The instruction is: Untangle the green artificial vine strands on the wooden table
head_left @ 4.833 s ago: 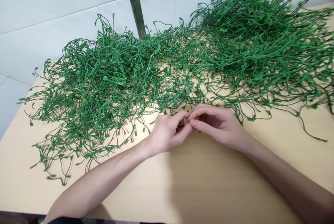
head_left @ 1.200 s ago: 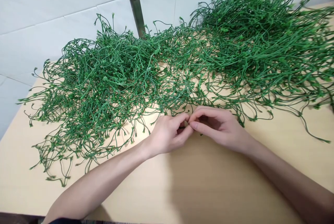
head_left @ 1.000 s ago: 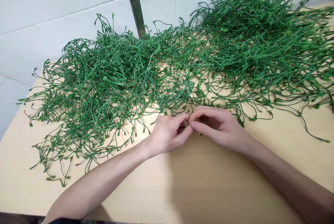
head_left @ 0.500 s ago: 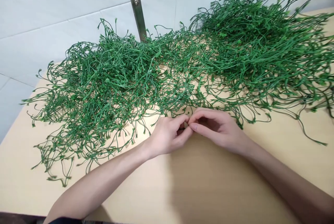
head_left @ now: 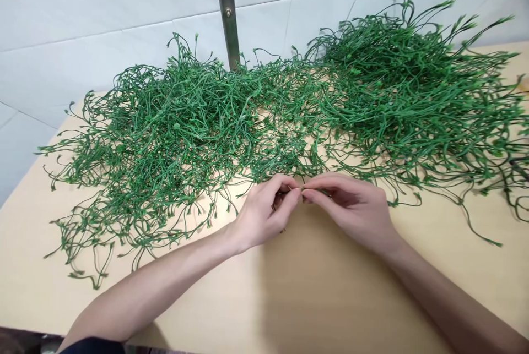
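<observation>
Two big tangled heaps of thin green plastic stems cover the back of a pale wooden table (head_left: 314,293): a left heap (head_left: 165,134) and a right heap (head_left: 413,90). My left hand (head_left: 266,213) and my right hand (head_left: 351,205) meet fingertip to fingertip at the near edge of the stems, in the middle of the table. Both hands are closed in a pinch on one small green stem piece (head_left: 301,191) between thumbs and forefingers. Most of that piece is hidden by the fingers.
A white tiled wall (head_left: 82,23) rises right behind the table. A grey metal post (head_left: 228,12) with a screw stands against it behind the stems. Loose stem ends trail over the wood at the left and right (head_left: 479,227). The table's left edge drops off.
The view has tilted so the heaps sit lower in the picture. My hands have shifted slightly farther from me, and both stay pinched together on the stem piece.
</observation>
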`<action>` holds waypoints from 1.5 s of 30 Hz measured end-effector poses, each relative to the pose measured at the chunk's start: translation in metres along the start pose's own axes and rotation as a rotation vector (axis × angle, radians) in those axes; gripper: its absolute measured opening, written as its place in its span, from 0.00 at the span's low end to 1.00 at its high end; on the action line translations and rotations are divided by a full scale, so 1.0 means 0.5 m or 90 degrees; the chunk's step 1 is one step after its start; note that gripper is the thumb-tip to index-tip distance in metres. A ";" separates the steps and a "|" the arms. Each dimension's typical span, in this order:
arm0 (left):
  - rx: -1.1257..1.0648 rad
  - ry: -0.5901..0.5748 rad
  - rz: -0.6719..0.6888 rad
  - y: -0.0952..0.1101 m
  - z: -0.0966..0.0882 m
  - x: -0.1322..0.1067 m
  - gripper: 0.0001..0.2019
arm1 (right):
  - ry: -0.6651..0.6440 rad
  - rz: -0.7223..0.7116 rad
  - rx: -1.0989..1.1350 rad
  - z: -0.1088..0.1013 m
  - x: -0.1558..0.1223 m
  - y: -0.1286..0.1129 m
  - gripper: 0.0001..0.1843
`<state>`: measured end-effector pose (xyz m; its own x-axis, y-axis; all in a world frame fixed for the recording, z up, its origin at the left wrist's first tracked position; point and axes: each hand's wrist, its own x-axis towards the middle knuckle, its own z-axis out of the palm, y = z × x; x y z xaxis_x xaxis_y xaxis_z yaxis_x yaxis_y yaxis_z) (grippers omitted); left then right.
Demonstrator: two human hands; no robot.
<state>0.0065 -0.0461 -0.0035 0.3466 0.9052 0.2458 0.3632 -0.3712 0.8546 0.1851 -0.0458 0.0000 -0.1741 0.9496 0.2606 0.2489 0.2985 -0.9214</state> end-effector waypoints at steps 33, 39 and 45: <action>0.137 0.037 0.212 -0.026 -0.022 0.017 0.07 | -0.035 0.052 0.270 0.003 0.002 -0.007 0.18; 0.093 0.002 0.157 -0.022 -0.023 0.013 0.06 | 0.044 -0.084 0.044 0.013 -0.002 -0.004 0.12; 0.106 0.068 0.201 -0.029 -0.018 0.017 0.16 | 0.184 0.003 0.081 0.002 0.010 -0.013 0.06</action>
<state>-0.0035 -0.0312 -0.0099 0.3750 0.7542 0.5390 0.3923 -0.6559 0.6448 0.1817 -0.0434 0.0072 0.1093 0.9442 0.3108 0.1251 0.2971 -0.9466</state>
